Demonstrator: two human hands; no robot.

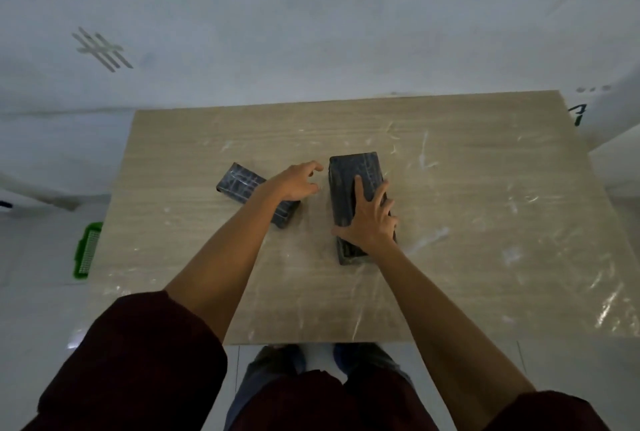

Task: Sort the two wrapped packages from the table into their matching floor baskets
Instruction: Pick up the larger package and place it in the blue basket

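Two dark wrapped packages lie on the light wooden table (485, 222). The larger package (349, 177) is long and lies lengthwise near the middle. My right hand (370, 219) rests flat on its near half, fingers spread over the top and thumb at its left side. The smaller package (239, 183) lies at an angle to the left. My left forearm crosses over its near end. My left hand (298, 181) hovers between the two packages, fingers curled and apart, holding nothing.
A green basket (86, 250) shows on the white floor past the table's left edge, mostly hidden by it. A white wall with tape marks stands behind the table. My legs and shoes are under the near edge.
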